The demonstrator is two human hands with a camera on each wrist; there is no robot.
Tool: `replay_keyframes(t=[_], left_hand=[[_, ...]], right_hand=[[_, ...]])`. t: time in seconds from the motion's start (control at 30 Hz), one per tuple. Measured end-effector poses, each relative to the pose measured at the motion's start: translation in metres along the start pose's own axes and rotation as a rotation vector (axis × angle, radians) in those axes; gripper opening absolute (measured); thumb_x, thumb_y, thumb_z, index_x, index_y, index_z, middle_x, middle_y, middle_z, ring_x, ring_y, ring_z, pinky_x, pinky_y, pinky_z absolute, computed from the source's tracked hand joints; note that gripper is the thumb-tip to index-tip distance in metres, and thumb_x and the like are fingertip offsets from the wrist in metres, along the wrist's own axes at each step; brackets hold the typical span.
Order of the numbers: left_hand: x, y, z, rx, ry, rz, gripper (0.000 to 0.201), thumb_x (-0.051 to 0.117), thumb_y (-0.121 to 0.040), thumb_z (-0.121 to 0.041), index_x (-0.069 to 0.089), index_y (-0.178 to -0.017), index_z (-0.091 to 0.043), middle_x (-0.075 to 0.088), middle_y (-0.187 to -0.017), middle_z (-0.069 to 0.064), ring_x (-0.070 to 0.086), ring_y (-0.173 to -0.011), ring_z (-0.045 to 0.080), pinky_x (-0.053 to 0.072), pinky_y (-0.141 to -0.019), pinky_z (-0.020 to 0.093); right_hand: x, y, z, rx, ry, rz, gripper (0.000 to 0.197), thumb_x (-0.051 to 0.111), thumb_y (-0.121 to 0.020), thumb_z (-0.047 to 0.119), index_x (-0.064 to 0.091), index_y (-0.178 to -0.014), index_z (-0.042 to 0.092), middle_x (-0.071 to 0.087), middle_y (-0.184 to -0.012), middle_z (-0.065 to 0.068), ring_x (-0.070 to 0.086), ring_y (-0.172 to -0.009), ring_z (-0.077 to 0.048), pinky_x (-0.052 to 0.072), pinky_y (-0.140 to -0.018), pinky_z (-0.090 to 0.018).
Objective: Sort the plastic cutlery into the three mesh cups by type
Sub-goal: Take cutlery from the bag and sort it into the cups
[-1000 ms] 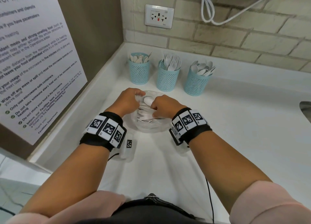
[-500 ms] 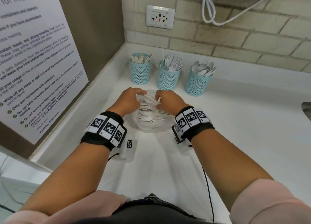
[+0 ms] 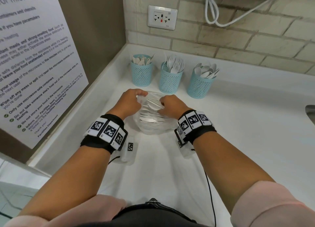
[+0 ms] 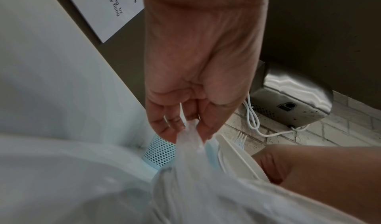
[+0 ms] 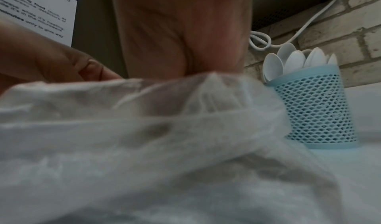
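Note:
A clear plastic bag [image 3: 153, 126] of white cutlery lies on the counter between my hands. My left hand [image 3: 133, 99] pinches the bag's edge [image 4: 188, 139] between thumb and fingers. My right hand [image 3: 168, 104] is curled at the bag's mouth, gripping a few white cutlery pieces [image 3: 153, 104], knives among them [image 4: 237, 157]. In the right wrist view the bag [image 5: 164, 129] hides its fingers. Behind stand three blue mesh cups: knives in the left cup [image 3: 141, 73], forks in the middle cup [image 3: 171, 81], spoons in the right cup [image 3: 199, 86].
The white counter [image 3: 247, 124] ends at a brick wall with an outlet [image 3: 162, 17] and a hanging white cord [image 3: 213, 8]. A wall with a printed notice [image 3: 34, 64] closes the left side. A sink edge [image 3: 311, 112] shows at the far right.
My hands have drawn slightly apart at the bag's mouth. White pieces now lie across the opening, running to my right fingers. The cups have not moved.

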State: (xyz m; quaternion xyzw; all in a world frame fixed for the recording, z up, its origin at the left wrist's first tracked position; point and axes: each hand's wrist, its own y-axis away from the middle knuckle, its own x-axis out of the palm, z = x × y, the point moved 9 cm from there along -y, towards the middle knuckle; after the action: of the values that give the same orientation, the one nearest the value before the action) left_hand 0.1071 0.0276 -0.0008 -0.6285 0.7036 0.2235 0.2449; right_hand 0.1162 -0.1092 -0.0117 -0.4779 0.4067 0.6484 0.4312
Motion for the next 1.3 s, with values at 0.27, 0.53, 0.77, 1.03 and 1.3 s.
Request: replay_keyframes(t=[0.27,0.53,0.77,1.03,1.3], left_hand=[[-0.001,0.0,0.001,-0.015,-0.017,0.006,0.051,0.053,-0.081,0.012,0.06,-0.123,-0.016,0.059,-0.128,0.003,0.056,-0.113,0.021,0.045,-0.097,0.028],[-0.001,0.002,-0.004,-0.006,0.019,0.01,0.05,0.052,-0.081,0.011,0.06,-0.122,-0.015,0.063,-0.12,0.005,0.058,-0.11,0.021,0.047,-0.097,0.033],[-0.002,0.003,-0.002,-0.028,0.054,0.006,0.039,0.055,-0.085,0.005,0.059,-0.121,-0.009,0.062,-0.12,0.007,0.058,-0.108,0.024,0.045,-0.095,0.031],[-0.009,0.001,-0.015,-0.045,-0.048,-0.017,0.047,0.066,-0.081,-0.011,0.057,-0.126,-0.018,0.049,-0.134,0.005,0.042,-0.127,0.023,0.037,-0.107,0.035],[0.035,0.001,-0.053,-0.101,0.583,0.306,0.028,0.048,-0.096,-0.031,0.062,-0.107,-0.01,0.068,-0.096,0.004,0.064,-0.09,0.013,0.047,-0.097,0.032]], right_hand=[[-0.007,-0.002,-0.004,-0.037,-0.168,0.01,0.038,0.073,-0.079,0.03,0.047,-0.062,0.009,0.042,-0.059,0.001,0.036,-0.056,-0.012,0.022,-0.049,-0.024],[-0.006,-0.001,-0.004,-0.028,-0.262,0.086,0.036,0.049,-0.096,0.028,0.052,-0.122,0.002,0.062,-0.107,-0.01,0.06,-0.092,-0.019,0.043,-0.077,-0.026],[-0.005,0.004,0.0,-0.082,-0.499,0.102,0.014,0.044,-0.099,0.028,0.046,-0.096,0.015,0.058,-0.068,0.005,0.052,-0.059,-0.004,0.038,-0.051,-0.004],[-0.031,-0.002,-0.005,-0.1,-1.029,-0.091,0.015,0.048,-0.098,0.021,0.052,-0.084,0.016,0.06,-0.07,-0.002,0.057,-0.057,-0.009,0.048,-0.06,-0.018],[-0.062,-0.012,-0.005,-0.048,-1.703,-0.125,0.012,0.041,-0.1,0.018,0.05,-0.095,0.013,0.066,-0.099,-0.003,0.066,-0.086,-0.007,0.052,-0.086,-0.037]])
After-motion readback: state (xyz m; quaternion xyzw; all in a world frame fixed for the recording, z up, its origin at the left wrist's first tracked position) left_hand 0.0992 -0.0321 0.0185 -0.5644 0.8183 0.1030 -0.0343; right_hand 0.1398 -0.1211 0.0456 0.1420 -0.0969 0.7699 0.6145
